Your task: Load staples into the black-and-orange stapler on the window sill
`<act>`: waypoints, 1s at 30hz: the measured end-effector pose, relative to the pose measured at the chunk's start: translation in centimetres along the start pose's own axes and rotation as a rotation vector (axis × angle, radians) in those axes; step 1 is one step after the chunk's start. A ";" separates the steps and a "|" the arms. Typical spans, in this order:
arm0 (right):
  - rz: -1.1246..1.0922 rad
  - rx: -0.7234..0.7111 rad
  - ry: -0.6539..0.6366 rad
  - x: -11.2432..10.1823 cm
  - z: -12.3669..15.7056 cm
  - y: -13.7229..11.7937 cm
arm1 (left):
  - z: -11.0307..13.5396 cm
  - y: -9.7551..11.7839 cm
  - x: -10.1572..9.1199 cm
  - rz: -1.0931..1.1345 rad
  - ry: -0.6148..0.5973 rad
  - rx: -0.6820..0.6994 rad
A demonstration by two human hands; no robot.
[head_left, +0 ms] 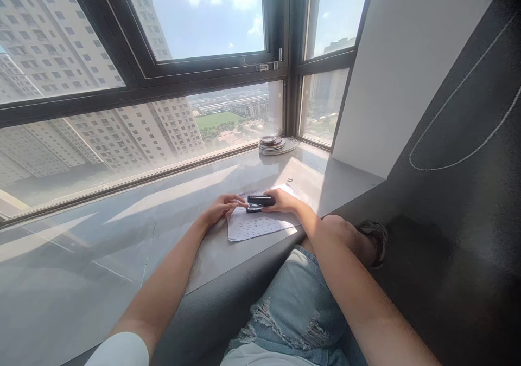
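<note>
A black stapler [259, 200] rests on a printed sheet of paper [260, 224] lying on the grey window ledge [122, 246]. My right hand [283, 200] is wrapped over the stapler's right end, fingers closed around it. My left hand [222, 207] lies on the left part of the paper, its fingers curled and touching the stapler's left tip and the sheet beneath it. Both forearms stretch out from the bottom of the view.
A stack of round coaster-like discs [274, 145] sits in the ledge's far corner by the window frame. A small dark clip [289, 181] lies beyond the paper. My knee in torn denim shorts [301, 306] is below; a dark surface [459, 203] lies right.
</note>
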State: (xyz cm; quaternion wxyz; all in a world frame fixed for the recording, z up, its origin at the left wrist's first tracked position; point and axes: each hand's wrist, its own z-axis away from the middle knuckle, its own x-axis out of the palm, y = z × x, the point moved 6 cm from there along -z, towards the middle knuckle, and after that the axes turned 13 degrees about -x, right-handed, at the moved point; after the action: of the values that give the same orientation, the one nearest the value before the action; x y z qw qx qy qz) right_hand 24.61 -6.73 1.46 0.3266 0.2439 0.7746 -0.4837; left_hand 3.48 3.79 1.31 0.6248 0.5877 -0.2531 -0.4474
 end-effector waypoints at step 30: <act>-0.061 0.020 0.013 -0.9 0.5 2.0 | -1.0 -0.4 -2.2 -0.018 0.286 0.117</act>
State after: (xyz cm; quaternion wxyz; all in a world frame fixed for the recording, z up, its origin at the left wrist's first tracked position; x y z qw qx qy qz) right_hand 26.73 -6.42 0.76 0.3042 0.2265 0.7788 -0.4996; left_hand 3.18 6.26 1.20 0.6151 0.6830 -0.1819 -0.3493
